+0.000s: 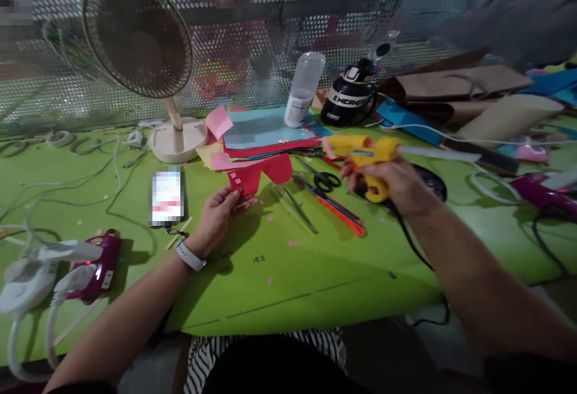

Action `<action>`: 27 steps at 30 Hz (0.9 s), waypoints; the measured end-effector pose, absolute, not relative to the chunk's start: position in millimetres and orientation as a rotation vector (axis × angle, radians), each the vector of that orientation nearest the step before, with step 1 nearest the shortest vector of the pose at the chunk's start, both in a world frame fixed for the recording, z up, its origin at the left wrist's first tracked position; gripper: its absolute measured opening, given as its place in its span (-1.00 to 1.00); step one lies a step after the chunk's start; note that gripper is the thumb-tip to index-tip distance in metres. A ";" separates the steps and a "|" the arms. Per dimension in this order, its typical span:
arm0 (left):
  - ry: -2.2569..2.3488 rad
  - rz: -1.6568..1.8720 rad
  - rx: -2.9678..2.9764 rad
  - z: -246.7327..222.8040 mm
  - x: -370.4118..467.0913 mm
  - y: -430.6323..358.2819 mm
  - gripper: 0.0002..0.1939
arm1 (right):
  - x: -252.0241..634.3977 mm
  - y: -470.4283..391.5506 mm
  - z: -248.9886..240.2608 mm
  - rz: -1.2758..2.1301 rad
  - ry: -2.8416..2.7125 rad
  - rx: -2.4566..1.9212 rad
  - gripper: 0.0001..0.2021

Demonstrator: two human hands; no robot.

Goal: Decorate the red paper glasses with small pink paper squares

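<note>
Red paper (247, 179) in left hand (216, 212), glue-gun (382, 149) in right (397, 181).

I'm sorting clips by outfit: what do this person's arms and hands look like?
The left hand wears no glove, with a pale band at its wrist; the right hand wears neither. Dark sleeves leave the forearms bare.

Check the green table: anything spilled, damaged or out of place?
No spill or damage stands out. Untidy, though: small pink scraps lie strewn over the green table, near the red paper in the left hand, loose rather than gathered.
</note>
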State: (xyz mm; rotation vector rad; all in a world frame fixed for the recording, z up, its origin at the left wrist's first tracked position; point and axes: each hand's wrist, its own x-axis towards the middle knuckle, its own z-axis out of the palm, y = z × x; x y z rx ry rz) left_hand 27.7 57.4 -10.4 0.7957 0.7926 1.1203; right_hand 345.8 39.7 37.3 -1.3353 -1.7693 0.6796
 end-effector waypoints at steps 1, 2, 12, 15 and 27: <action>0.796 1.110 0.807 -10.4 26.8 57.2 -0.80 | 328.8 39.0 36.8 0.855 -1.712 -1.296 -0.79; 0.800 1.106 0.820 -10.4 26.1 56.8 -0.79 | 312.1 37.7 35.8 0.941 -1.693 -1.270 -0.78; 0.794 1.085 0.821 -13.3 26.5 59.3 -0.72 | 249.0 16.3 30.3 1.033 -1.916 -1.216 -0.70; 0.789 1.068 0.817 -12.5 27.4 59.2 -0.73 | 248.1 16.5 29.7 1.040 -1.881 -1.225 -0.71; 0.766 1.029 0.883 -12.2 29.1 54.3 -0.71 | 248.0 17.7 18.3 1.041 -1.844 -1.257 -0.72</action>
